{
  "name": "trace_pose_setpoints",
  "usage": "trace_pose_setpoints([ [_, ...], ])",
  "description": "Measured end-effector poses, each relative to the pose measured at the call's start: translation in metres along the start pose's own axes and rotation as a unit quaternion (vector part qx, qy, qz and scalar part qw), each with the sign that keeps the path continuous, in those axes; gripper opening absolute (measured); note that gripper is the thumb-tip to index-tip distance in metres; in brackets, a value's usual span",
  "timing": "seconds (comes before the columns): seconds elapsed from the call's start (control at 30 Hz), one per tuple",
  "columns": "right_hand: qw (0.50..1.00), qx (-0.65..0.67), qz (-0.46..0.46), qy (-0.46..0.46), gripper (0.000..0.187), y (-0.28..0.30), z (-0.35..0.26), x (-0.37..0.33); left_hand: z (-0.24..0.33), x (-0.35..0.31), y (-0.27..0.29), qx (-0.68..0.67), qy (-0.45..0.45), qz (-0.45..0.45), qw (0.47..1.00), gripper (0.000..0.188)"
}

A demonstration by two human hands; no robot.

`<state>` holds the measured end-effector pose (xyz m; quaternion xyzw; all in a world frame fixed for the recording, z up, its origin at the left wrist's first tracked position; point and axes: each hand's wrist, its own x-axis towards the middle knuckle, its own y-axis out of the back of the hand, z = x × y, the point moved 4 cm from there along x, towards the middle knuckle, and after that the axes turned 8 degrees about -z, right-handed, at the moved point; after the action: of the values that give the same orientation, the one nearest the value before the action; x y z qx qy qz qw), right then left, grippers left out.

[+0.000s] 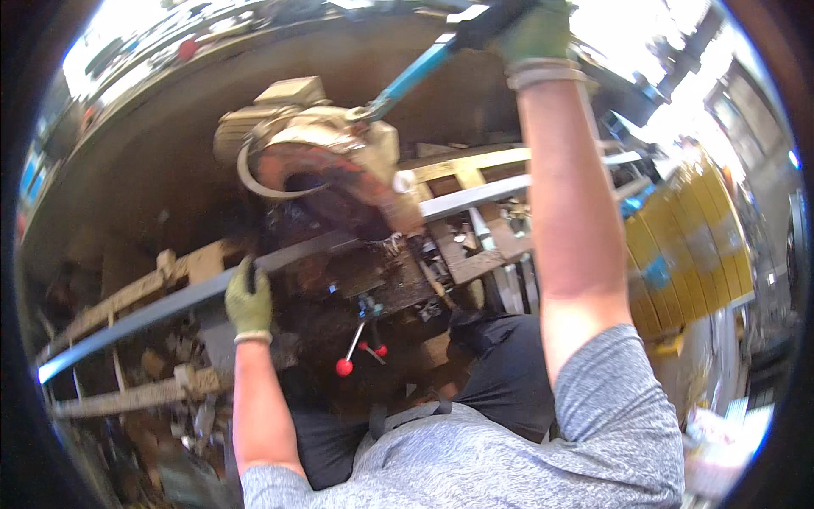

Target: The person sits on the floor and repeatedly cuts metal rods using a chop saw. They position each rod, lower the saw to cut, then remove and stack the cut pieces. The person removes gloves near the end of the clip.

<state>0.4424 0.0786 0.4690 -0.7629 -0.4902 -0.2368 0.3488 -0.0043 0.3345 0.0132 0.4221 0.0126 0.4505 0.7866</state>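
A cut-off saw (pixel 314 140) with a beige motor and a reddish blade guard stands ahead of me. From it a blue lever (pixel 415 76) slants up to the right. My right hand (pixel 536 36), in a green glove, is wrapped around the dark grip at the lever's top; the raised arm crosses the view. A long grey metal bar (pixel 153 314) runs from the lower left, under the saw head, and on to the right. My gloved left hand (pixel 249 304) grips the bar left of the saw. Where blade and bar meet is dark and blurred.
A clamp handle with red knobs (pixel 344 366) juts toward me below the saw. Wooden frames (pixel 136 394) lie along the bar on both sides, with metal offcuts among them. A stack of yellow pieces (pixel 691 246) in clear wrap stands at the right.
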Motion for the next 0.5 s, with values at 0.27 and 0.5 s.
trace_pose_setpoints([
  [0.27, 0.980, -0.199, -0.026, 0.008, 0.031, 0.091, -0.038, 0.005, 0.127, -0.001, 0.094, -0.038, -0.107, -0.040, 0.993, 0.035],
  [0.5, 0.894, -0.448, 0.006, 0.013, 0.026, 0.112, -0.062, 0.002, 0.327, -0.022, 0.168, -0.039, -0.452, -0.266, 0.851, 0.042],
])
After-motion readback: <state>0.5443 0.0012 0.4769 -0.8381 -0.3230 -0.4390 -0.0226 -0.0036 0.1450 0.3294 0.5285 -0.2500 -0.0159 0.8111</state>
